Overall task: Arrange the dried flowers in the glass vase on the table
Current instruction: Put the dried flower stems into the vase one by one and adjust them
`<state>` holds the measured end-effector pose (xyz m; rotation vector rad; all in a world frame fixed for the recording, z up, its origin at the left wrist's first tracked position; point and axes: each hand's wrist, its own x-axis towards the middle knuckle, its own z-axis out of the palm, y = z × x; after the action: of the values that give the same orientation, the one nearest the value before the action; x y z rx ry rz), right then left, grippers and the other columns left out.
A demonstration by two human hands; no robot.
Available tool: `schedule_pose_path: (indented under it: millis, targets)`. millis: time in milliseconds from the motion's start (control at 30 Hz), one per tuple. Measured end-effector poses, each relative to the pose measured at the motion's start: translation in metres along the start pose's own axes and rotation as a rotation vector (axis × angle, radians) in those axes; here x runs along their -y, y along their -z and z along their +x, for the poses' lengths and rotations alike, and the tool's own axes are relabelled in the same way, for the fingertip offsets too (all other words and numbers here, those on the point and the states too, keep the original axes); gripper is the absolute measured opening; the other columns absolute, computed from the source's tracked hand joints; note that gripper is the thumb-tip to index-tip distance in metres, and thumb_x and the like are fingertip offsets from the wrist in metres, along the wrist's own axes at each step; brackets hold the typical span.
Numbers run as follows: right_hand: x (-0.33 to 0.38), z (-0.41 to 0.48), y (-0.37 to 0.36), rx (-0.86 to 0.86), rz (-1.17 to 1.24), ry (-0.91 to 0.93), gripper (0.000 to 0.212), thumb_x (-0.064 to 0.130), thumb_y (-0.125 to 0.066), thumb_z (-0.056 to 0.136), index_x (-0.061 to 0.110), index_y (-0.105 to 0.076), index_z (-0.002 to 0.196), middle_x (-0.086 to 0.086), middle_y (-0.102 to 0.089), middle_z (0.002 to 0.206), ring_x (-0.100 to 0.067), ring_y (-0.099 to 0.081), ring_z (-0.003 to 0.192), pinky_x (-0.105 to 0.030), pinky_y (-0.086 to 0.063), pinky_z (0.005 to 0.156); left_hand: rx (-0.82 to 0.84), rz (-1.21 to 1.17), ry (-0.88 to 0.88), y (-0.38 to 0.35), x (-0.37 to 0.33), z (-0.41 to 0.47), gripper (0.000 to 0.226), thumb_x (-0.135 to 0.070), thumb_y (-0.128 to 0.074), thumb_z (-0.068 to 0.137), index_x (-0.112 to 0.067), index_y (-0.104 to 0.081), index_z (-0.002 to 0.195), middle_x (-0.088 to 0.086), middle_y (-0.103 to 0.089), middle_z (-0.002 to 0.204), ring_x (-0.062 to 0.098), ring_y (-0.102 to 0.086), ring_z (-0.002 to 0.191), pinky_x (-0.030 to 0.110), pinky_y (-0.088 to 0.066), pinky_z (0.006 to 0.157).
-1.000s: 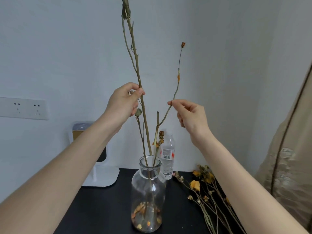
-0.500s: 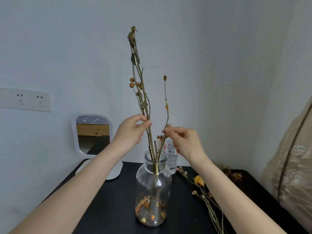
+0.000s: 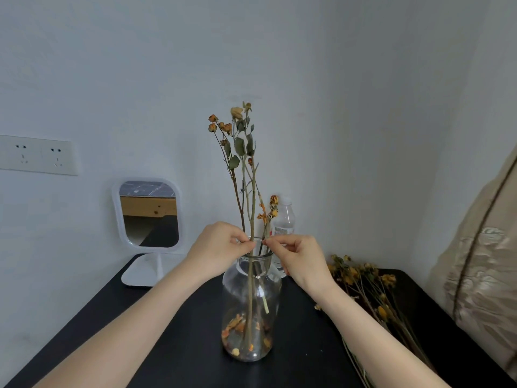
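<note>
Seating stems: my left hand (image 3: 221, 246) has its grip pinching the tall stem (image 3: 252, 208) and my right hand (image 3: 299, 257) a short sprig (image 3: 267, 233), both just above the mouth of the glass vase (image 3: 251, 301) standing mid-worktop (image 3: 167, 345). Next I'd judge both need releasing gently, then I reach for the loose dried flowers (image 3: 369, 289) lying to the right.

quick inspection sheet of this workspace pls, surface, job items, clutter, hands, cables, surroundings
surface: black table, bare in front of the vase.
job's things: glass vase upright, loose petals at its bottom; tall dried stems and a shorter stem stand in its neck; more dried flowers lie flat on the right.
clutter: white mirror at back left; plastic bottle behind the vase.
grippers: left hand pinches the tall stems above the rim; right hand pinches the shorter stem.
cables: nothing seen.
surroundings: wall sockets at left; beige fabric at right.
</note>
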<state>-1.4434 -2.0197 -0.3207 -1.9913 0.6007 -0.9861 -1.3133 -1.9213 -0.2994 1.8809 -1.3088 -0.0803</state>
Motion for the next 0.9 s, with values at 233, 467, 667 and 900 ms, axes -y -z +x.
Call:
schedule_pose_path:
  millis: [233,467,667,900]
  targets:
    - [-0.001,-0.004,0.002,-0.040,0.023,0.024,0.010,0.026,-0.064,0.087,0.021,-0.070,0.094,0.008,-0.048,0.036,-0.003,-0.040,0.033,-0.006,-0.032,0.041,-0.209,0.217,0.000,0.000,-0.005,-0.010,0.020,-0.044,-0.065,0.080,-0.024,-0.071,0.080,-0.016,-0.055,0.066,0.006,-0.053,0.064,0.020,-0.038,0.052]
    - [-0.016,-0.018,0.023,-0.077,0.002,-0.015,0.011,0.030,-0.060,0.089,0.022,-0.066,0.091,0.009,-0.048,0.035,-0.002,-0.042,0.036,-0.007,-0.035,0.043,-0.228,0.124,-0.100,-0.025,-0.024,-0.054,0.031,-0.056,-0.055,0.076,-0.028,-0.057,0.063,-0.009,-0.052,0.043,0.004,-0.052,0.045,0.028,-0.050,0.056]
    - [-0.061,-0.045,0.072,-0.136,-0.170,-0.169,0.012,0.022,-0.055,0.092,0.020,-0.066,0.097,0.007,-0.053,0.044,0.000,-0.045,0.037,-0.011,-0.038,0.042,0.186,0.044,-0.057,-0.112,-0.032,-0.082,0.030,-0.051,-0.057,0.082,-0.030,-0.055,0.061,-0.015,-0.052,0.041,0.002,-0.048,0.043,0.025,-0.052,0.066]
    - [-0.126,-0.089,0.131,-0.123,-0.405,-0.437,0.016,0.019,-0.055,0.090,0.018,-0.063,0.104,0.005,-0.058,0.045,0.002,-0.052,0.037,-0.010,-0.038,0.044,0.354,-0.032,0.127,-0.195,-0.028,-0.073,0.022,-0.044,-0.056,0.087,-0.024,-0.060,0.080,-0.009,-0.055,0.061,0.011,-0.056,0.064,0.033,-0.052,0.075]
